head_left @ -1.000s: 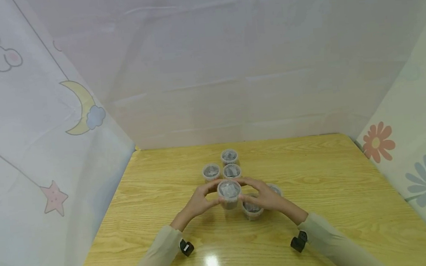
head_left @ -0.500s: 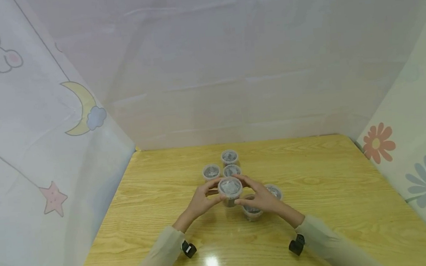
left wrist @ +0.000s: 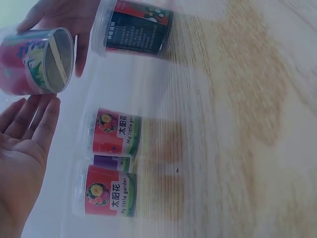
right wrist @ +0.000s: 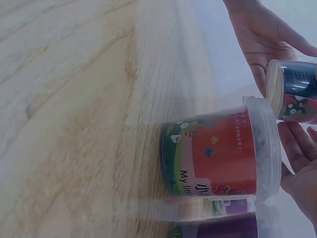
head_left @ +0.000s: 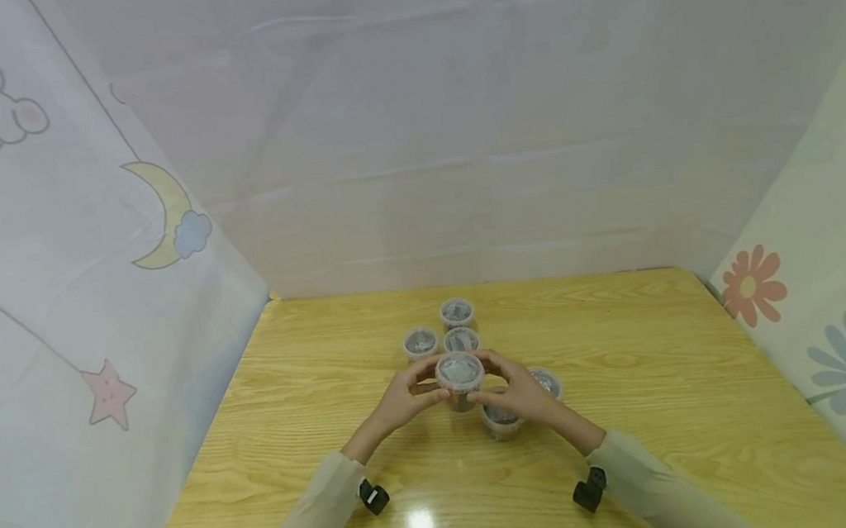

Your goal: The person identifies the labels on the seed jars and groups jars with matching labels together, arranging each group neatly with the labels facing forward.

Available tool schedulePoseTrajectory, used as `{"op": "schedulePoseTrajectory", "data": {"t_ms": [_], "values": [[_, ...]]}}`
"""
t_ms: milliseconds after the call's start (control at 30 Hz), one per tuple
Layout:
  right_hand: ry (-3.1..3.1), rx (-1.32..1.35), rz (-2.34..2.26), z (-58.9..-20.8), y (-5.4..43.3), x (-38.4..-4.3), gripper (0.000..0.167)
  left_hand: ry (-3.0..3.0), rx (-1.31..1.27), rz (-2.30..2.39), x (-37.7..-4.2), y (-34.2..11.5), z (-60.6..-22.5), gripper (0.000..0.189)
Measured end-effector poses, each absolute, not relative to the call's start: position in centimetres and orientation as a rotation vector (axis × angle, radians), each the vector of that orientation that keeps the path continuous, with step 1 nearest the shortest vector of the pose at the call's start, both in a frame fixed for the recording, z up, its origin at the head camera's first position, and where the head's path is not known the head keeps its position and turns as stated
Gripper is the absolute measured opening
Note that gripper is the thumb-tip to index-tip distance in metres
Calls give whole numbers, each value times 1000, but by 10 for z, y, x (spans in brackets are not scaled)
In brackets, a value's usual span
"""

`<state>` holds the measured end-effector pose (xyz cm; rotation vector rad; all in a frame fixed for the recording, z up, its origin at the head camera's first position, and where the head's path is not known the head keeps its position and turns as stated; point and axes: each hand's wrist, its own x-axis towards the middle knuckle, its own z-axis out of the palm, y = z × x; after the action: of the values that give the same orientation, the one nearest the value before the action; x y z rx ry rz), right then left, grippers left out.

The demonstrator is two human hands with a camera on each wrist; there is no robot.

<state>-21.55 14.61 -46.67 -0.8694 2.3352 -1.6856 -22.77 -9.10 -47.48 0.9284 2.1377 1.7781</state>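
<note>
Both hands hold one lidded planting cup between them, raised over the table. My left hand [head_left: 398, 400] has its fingers and thumb round the cup's left side. On the other side, my right hand [head_left: 524, 390] grips it the same way. This cup [left wrist: 27, 62] shows a clear bottom with a pale strip inside and a colourful printed label. In the right wrist view, the held cup [right wrist: 296, 89] shows a dark and red label. A red-labelled cup [right wrist: 213, 153] stands upright on the table close under my right hand.
Behind the hands stand three similar cups: a back one [head_left: 457, 312], a left one [head_left: 420, 343] and a middle one [head_left: 462, 340]. Two more, a near cup [head_left: 501, 425] and a farther cup [head_left: 547, 380], stand by the right hand. A printed cloth [head_left: 457, 129] walls the wooden table [head_left: 312, 372].
The held cup has shifted slightly to the right and up in the head view, both hands moving with it. The standing cups have stayed in place.
</note>
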Motion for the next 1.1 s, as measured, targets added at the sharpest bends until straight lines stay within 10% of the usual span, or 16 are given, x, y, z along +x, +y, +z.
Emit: {"op": "schedulePoseTrajectory", "data": {"t_ms": [1100], "values": [[2092, -871, -1803, -493, 154, -234, 52, 1952, 936, 1887, -237, -90, -491, 55]]}}
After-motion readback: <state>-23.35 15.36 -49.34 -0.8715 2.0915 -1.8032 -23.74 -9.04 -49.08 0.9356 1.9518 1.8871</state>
